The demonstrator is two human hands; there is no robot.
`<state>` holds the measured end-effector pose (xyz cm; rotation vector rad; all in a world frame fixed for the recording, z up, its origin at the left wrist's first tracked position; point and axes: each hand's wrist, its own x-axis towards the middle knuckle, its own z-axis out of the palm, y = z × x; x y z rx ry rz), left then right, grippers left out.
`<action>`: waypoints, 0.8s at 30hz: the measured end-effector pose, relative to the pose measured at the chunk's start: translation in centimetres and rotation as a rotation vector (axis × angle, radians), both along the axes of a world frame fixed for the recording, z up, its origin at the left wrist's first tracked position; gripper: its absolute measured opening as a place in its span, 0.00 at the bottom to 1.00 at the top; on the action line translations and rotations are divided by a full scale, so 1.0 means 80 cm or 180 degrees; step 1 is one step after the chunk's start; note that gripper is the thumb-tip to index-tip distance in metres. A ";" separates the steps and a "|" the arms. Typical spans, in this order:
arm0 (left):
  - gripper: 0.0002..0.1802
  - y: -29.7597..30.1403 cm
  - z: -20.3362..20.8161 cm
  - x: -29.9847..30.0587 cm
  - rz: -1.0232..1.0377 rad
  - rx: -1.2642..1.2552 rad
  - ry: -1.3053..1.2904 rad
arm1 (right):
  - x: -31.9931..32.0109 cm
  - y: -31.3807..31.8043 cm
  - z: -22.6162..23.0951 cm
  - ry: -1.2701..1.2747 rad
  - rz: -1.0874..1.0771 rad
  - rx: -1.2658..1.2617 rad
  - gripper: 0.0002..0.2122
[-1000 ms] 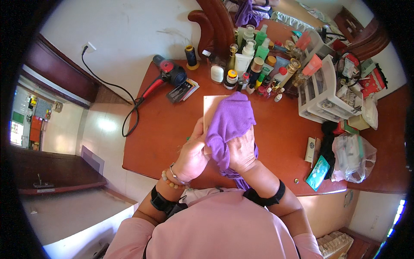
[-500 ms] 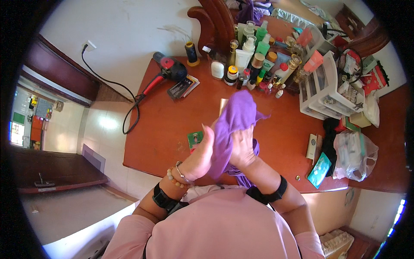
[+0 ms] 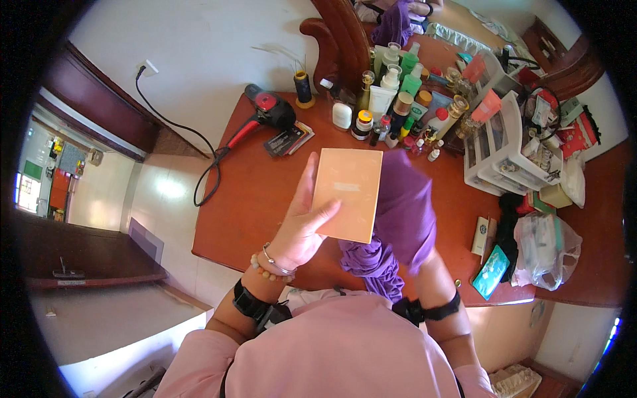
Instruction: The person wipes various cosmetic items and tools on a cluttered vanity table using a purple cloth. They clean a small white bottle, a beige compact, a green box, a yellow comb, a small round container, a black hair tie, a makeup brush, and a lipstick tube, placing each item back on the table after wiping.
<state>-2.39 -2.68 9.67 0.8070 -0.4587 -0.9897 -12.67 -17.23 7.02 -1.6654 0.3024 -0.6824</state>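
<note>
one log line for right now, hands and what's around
left hand: holding flat peach box | right hand: hidden by purple cloth beside box | on table: hair dryer, bottles

No text is legible, even on the peach case (image 3: 353,199).

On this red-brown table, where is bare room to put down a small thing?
Two patches of the table look bare: left of the left hand, below the hair dryer, and between the purple cloth and the slim white box. Crowded: the back, with bottles and white drawers.
</note>
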 end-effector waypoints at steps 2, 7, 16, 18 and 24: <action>0.43 -0.011 -0.002 -0.008 0.0035 0.0334 -0.0356 | -0.001 0.045 -0.003 -0.0292 -0.0281 0.0281 0.25; 0.33 -0.017 -0.005 -0.019 -0.0278 0.0739 0.0516 | -0.010 0.078 -0.029 0.0040 0.0428 0.0945 0.23; 0.42 -0.004 -0.014 -0.022 -0.0909 0.0157 0.1341 | 0.019 0.042 -0.015 -0.0009 -0.0763 -0.2910 0.20; 0.38 0.004 -0.021 -0.031 -0.0985 0.0289 0.1130 | 0.024 0.031 -0.016 0.0174 -0.0927 -0.2662 0.19; 0.33 -0.007 -0.008 -0.008 -0.0614 -0.0377 0.1034 | 0.018 0.027 -0.056 0.0491 -0.0917 -0.2643 0.25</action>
